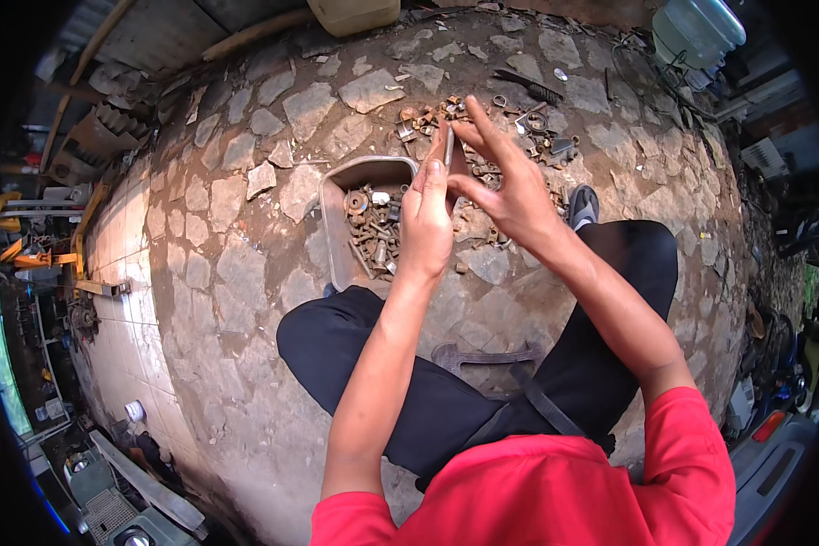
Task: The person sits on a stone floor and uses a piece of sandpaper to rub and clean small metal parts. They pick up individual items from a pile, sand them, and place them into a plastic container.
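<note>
My left hand (428,222) is raised over the right side of a metal tray (327,225), with its thumb along a slim metal piece (449,147). Close against it is my right hand (512,181), index finger extended and thumb tip near the piece. Whether the right fingers also grip it is hidden. Inside the tray lie many bolts and small metal parts (375,232), among them a rusty round washer-like part (356,202). Behind and under my hands, a loose pile of nuts, rings and other small hardware (443,112) spreads over the ground.
The ground is uneven stone paving (246,273). A dark brush (529,85) lies beyond the pile. Between my legs is a flat metal bar (488,356) with widened ends. Plastic containers (355,13) stand at the far edge, and an orange metal stand (85,239) is at the left.
</note>
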`<move>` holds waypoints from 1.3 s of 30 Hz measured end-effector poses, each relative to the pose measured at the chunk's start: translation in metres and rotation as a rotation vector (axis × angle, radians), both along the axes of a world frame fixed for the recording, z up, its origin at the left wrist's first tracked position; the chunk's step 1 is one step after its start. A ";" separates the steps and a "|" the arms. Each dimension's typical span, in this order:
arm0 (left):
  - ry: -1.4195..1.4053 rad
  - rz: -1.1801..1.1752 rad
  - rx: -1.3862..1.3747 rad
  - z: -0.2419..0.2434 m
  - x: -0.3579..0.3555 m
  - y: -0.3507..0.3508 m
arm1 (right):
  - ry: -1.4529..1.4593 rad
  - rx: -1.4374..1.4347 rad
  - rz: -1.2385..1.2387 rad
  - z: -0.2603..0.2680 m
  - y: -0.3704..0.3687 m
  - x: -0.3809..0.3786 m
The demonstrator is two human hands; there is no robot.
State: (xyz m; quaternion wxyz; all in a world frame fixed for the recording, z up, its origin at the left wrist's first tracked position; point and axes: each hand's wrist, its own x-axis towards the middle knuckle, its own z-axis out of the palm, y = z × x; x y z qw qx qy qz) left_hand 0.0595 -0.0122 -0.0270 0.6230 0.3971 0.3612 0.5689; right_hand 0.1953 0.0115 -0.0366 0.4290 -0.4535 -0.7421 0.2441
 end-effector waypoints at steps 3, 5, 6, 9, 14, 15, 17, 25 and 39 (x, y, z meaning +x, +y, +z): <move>0.000 0.012 -0.008 0.001 -0.001 0.000 | -0.047 0.059 0.056 0.002 -0.010 -0.007; -0.027 0.004 -0.027 0.001 0.001 -0.005 | -0.029 0.048 0.024 0.003 0.003 0.000; 0.011 0.005 -0.029 0.002 0.003 -0.006 | -0.016 -0.009 -0.011 0.004 0.012 0.006; 0.068 0.011 -0.036 -0.004 -0.001 -0.001 | 0.010 -0.061 0.020 0.003 -0.007 -0.005; -0.057 0.018 -0.039 0.005 0.008 -0.006 | 0.016 -0.047 0.009 0.003 0.009 0.005; -0.029 0.025 -0.055 0.004 0.007 -0.006 | -0.003 -0.051 0.022 0.004 0.004 0.003; 0.036 0.051 -0.078 0.005 0.001 -0.001 | -0.033 -0.049 0.060 0.008 -0.011 -0.007; 0.182 0.084 -0.006 0.003 0.002 -0.002 | -0.004 0.023 0.063 0.003 -0.017 -0.011; -0.132 0.010 -0.102 0.016 0.011 -0.005 | -0.037 0.005 -0.003 0.003 0.006 0.005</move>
